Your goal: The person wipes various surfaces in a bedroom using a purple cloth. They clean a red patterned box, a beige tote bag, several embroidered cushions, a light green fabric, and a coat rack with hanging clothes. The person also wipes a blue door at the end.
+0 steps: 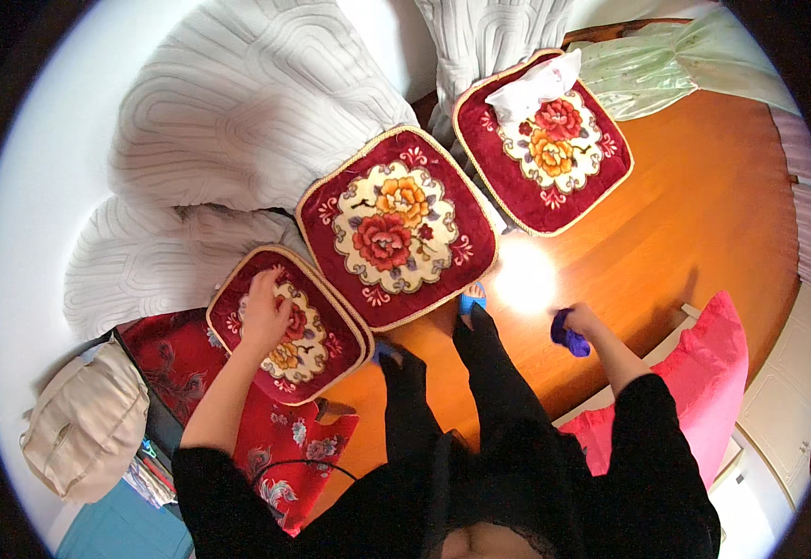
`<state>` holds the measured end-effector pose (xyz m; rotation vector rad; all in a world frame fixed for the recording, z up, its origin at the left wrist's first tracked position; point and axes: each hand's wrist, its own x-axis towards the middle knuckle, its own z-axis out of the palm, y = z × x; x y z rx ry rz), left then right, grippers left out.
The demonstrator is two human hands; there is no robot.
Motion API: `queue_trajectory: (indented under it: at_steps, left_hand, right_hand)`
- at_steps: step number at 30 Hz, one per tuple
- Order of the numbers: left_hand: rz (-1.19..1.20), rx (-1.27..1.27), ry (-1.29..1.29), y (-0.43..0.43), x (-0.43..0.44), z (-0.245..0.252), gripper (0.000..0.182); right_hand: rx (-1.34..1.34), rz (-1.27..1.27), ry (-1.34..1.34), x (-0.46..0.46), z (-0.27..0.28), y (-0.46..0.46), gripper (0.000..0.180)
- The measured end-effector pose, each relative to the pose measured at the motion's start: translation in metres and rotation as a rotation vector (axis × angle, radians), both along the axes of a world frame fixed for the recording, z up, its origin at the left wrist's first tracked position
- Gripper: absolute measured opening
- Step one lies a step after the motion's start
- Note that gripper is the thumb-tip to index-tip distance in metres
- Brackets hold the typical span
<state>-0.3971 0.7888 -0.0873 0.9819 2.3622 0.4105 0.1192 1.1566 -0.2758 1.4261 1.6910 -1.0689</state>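
Note:
Over the left one of the red floral seat cushions (323, 369) is my left hand (265, 314), fingers loosely bent with nothing seen in them; whether it touches the fabric I cannot tell. My right hand (582, 323), out to the right above the wooden floor, grips a small dark purple-blue cloth (571, 338). A larger matching cushion (314, 279) lies in the middle. Another floral cushion (471, 112) is at the upper right, with a white plastic packet (534, 87) on it.
Grey patterned covers (237, 105) drape behind the cushions. At the left are a red floral cloth (335, 433) and a beige bag (87, 426). A pink-covered stool or seat (709, 363) stands right. Pale green sheer fabric (643, 70) hangs at the upper right.

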Motion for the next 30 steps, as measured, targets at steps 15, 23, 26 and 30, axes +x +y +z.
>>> queue_trajectory:
  at_steps: [15, 23, 26, 30]
  left_hand:
    - [0.051, -0.309, 0.102, 0.124, -0.096, -0.164, 0.076]
    - [-0.291, -0.115, 0.113, 0.104, -0.068, -0.15, 0.024]
    - [-0.777, 0.056, 0.087, 0.109, 0.005, -0.064, 0.034]
    - [-1.005, 0.174, -0.331, 0.056, 0.078, 0.014, 0.013]
  right_hand:
    - [0.092, -0.629, 0.666, -0.18, 0.168, -0.051, 0.035]
    - [0.213, -0.832, 0.878, -0.175, 0.161, -0.083, 0.035]
    - [0.517, -0.805, 0.724, -0.188, 0.204, -0.053, 0.033]
    - [1.126, -0.51, 1.169, -0.249, 0.244, 0.0, 0.028]
